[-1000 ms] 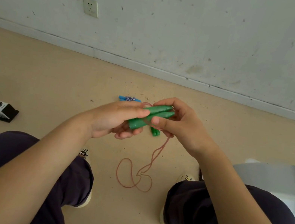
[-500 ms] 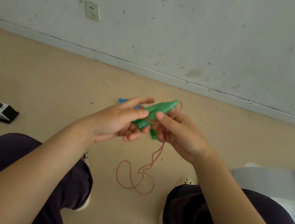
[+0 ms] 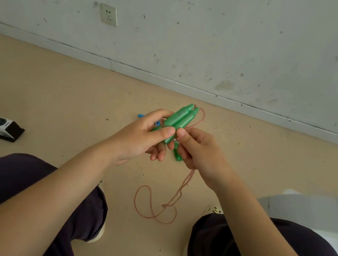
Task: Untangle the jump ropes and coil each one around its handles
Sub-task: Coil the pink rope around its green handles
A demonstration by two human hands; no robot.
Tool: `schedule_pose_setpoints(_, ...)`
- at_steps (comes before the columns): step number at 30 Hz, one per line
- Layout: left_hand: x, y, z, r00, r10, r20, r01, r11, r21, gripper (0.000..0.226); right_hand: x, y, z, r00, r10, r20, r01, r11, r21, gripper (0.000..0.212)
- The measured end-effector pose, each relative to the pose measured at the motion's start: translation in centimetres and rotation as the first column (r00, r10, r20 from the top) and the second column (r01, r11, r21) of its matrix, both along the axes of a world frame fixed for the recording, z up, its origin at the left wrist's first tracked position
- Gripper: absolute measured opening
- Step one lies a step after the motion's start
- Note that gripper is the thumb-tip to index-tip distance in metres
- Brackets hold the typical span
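Your left hand (image 3: 139,136) grips the paired green handles (image 3: 180,117); right hand (image 3: 199,153) pinches the pink rope (image 3: 156,207) beside them. Rope slack loops on the floor (image 3: 57,90) below the handles.

knees (image 3: 44,191) flanking, rope loops (image 3: 155,206) between

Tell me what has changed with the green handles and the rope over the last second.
The pair of green plastic handles swung from lying nearly level to pointing up and away toward the wall. The left hand keeps its grip on them; the right hand slid from their far end down to the near end, pinching there. A loop of the thin orange rope now arcs past the tips. The rope's slack on the floor looks unchanged.
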State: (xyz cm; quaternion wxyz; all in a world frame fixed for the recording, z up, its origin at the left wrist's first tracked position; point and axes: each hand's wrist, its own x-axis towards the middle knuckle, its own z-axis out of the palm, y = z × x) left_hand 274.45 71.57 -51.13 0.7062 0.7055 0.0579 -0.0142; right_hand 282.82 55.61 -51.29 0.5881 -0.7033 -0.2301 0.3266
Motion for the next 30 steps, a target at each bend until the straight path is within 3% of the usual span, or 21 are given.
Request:
schedule_pose_setpoints(7, 0.2, -0.3, -0.4, 0.991, 0.124, 0.053, -0.130, 0.984, 0.120, 0.023, -1.0, 0.2, 0.5, 0.989, -0.065, 0.136, 0.090, 0.979, -0.183, 0.053)
schedule_pose_setpoints(11, 0.8, 0.9, -0.8, 0.949, 0.314, -0.009, -0.301, 0.917, 0.261, 0.019, -1.0, -0.3, 1.0, 0.959, 0.025, 0.282, 0.032, 0.980, -0.195, 0.040)
schedule_pose_setpoints(15, 0.4, 1.4, -0.6, 0.977, 0.170, -0.130, -0.131, 0.955, 0.265, 0.012, -0.2, -1.5, 2.2, 0.905, 0.035, 0.424, 0.014, 0.993, -0.114, 0.022)
schedule_pose_setpoints(20, 0.2, 1.1, -0.3, 0.971, -0.043, -0.237, 0.090, 0.978, 0.190, 0.019, 0.9, -2.0, 2.0, 0.776, 0.041, 0.630, 0.031, 0.994, -0.103, 0.009)
schedule_pose_setpoints(25, -0.2, -0.2, 0.1, 0.913, -0.282, -0.294, 0.330, 0.935, 0.129, 0.021, 0.7, -1.6, 1.1, 0.792, 0.064, 0.607, 0.013, 0.993, -0.120, 0.011)
schedule_pose_setpoints(30, -0.3, -0.6, 0.2, 0.925, -0.285, -0.253, 0.334, 0.926, 0.177, 0.011, 0.2, -1.1, 0.4, 0.879, 0.016, 0.477, 0.055, 0.989, -0.135, 0.015)
